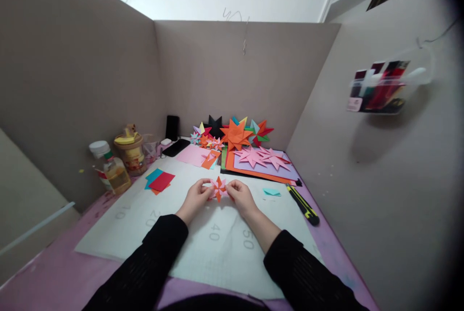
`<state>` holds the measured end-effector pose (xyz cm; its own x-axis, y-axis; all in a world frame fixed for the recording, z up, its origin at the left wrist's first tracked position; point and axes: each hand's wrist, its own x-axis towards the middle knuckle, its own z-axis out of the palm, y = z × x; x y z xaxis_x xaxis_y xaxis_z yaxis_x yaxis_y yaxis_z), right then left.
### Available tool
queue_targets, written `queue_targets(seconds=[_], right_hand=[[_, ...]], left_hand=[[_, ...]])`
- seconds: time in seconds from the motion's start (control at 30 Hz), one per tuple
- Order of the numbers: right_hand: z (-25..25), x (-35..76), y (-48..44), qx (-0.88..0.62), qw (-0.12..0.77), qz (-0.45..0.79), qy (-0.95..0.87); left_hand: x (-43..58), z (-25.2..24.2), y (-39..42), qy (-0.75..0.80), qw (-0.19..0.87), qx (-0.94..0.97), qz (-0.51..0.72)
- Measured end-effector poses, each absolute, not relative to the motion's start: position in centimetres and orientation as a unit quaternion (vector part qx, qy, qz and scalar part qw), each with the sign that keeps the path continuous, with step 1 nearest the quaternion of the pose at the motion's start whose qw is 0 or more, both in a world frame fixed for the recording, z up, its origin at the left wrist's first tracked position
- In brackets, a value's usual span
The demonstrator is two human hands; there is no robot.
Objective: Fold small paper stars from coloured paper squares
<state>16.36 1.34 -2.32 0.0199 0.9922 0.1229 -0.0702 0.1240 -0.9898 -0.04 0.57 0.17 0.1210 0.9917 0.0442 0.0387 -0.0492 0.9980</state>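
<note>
A small folded paper star (218, 188) in orange and pink is held up between my two hands, above the white sheet. My left hand (197, 197) pinches its left points between thumb and fingers. On the opposite side, my right hand (241, 197) grips the right points the same way. The star's tips under my fingers are hidden. To the right of my right hand lies a folded mint-green paper piece (271, 192). Red, blue and orange paper squares (162, 182) overlap on the sheet to the left.
A yellow-and-black box cutter (303, 205) lies at the right edge. Behind are pink stars (251, 156) on stacked coloured paper, a large orange star (236, 135) and a phone (176, 147). Bottles and a lidded cup (130, 152) stand left. Partition walls enclose the white sheet (203, 262).
</note>
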Motion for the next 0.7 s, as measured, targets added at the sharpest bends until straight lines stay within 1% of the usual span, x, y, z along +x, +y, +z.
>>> queue_targets(seconds=[0.1, 0.2, 0.4, 0.57, 0.7], right_hand=[[-2.3, 16.4, 1.4, -0.46, 0.548, 0.489, -0.5], [-2.2, 16.4, 1.3, -0.46, 0.543, 0.493, -0.5], [-2.2, 15.9, 0.9, -0.429, 0.489, 0.528, -0.546], [-2.0, 15.3, 1.1, -0.429, 0.513, 0.494, -0.556], [-1.5, 15.3, 1.1, -0.442, 0.514, 0.461, -0.572]], left_hand=[[0.0, 0.1, 0.7, 0.475, 0.493, 0.545, 0.484], [0.0, 0.2, 0.6, 0.455, 0.503, 0.543, 0.496], [0.1, 0.3, 0.1, 0.457, 0.502, 0.567, 0.467], [-0.1, 0.2, 0.2, 0.463, 0.467, 0.56, 0.503], [-0.2, 0.4, 0.4, 0.472, 0.437, 0.569, 0.512]])
